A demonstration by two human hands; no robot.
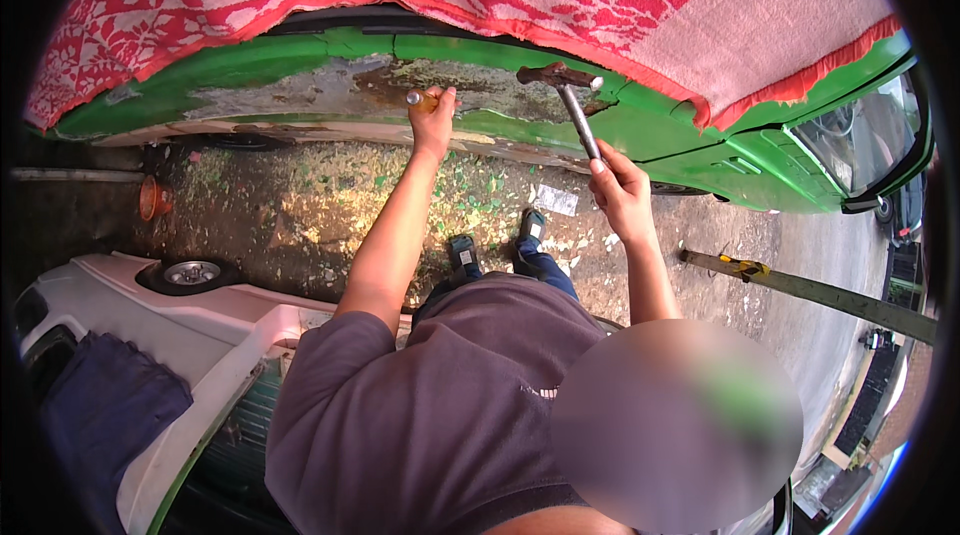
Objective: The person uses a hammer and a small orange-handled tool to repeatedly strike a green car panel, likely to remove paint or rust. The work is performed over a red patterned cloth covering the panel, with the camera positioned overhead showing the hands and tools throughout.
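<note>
My left hand (432, 125) is closed around a short tool with an amber handle (427, 103) and a round metal cap; its working end is hidden against the car. The fist rests close to the scraped, bare and rusty strip (470, 85) along the green car body (670, 135). In my right hand (622, 193) is a hammer (574, 110), gripped by its metal handle. Its rust-brown head hangs over the right part of the bare strip, a forearm's width or so to the right of the capped tool.
A red and pink floral blanket (640, 5) covers the car's top. Paint flakes litter the ground (330, 205), with a paper sheet (556, 200) by my shoes. An orange pot (153, 198) stands left. Behind me is a pale car (150, 300); a post (830, 300) juts in at right.
</note>
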